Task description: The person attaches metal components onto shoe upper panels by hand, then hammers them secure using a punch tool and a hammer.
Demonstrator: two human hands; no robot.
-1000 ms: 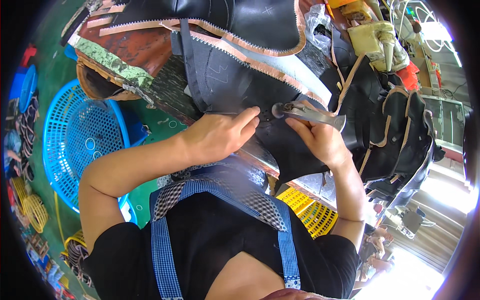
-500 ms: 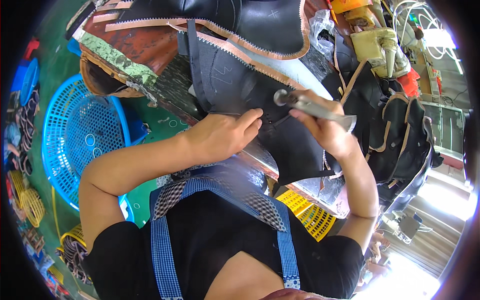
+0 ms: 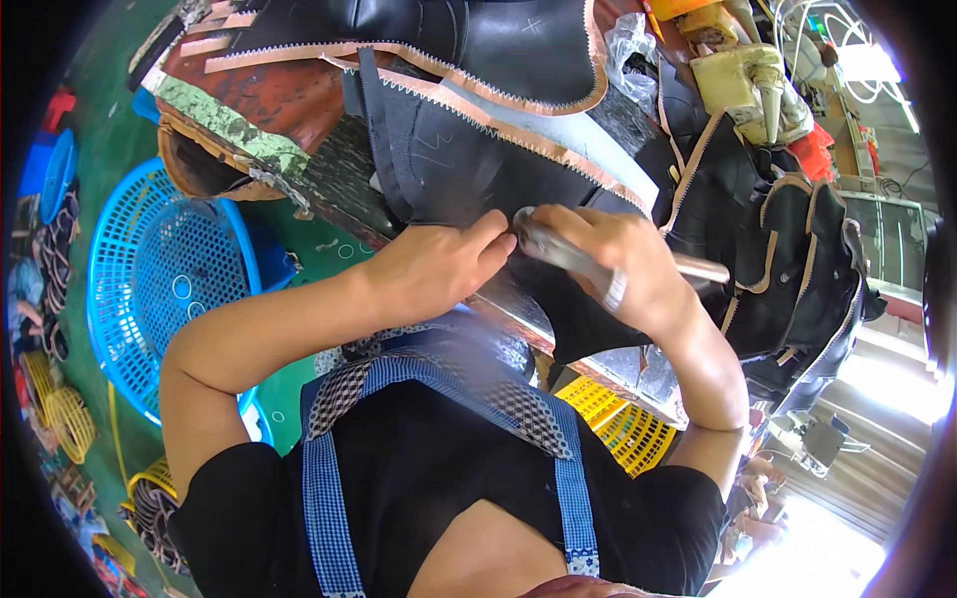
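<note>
A black leather piece [image 3: 449, 149] with a tan zigzag-stitched edge lies across the bench in front of me. My right hand [image 3: 638, 261] is wrapped round a metal hammer [image 3: 563, 251]. The hammer's round face is low over the leather, right beside my left fingertips, and its handle pokes out past the right side of my hand. My left hand [image 3: 434, 264] rests at the leather's near edge with thumb and forefinger pinched together. Whatever is between those fingertips is hidden.
Another black leather piece [image 3: 528, 50] lies at the far side. More stitched pieces [image 3: 797, 259] are heaped to the right, near a cream-coloured machine [image 3: 743, 85]. A blue plastic basket [image 3: 105, 289] stands on the green floor at left; a yellow basket [image 3: 628, 439] is under the bench.
My right hand has turned and brought the hammer left and down, so its face now sits by my left fingertips. The left hand has barely shifted.
</note>
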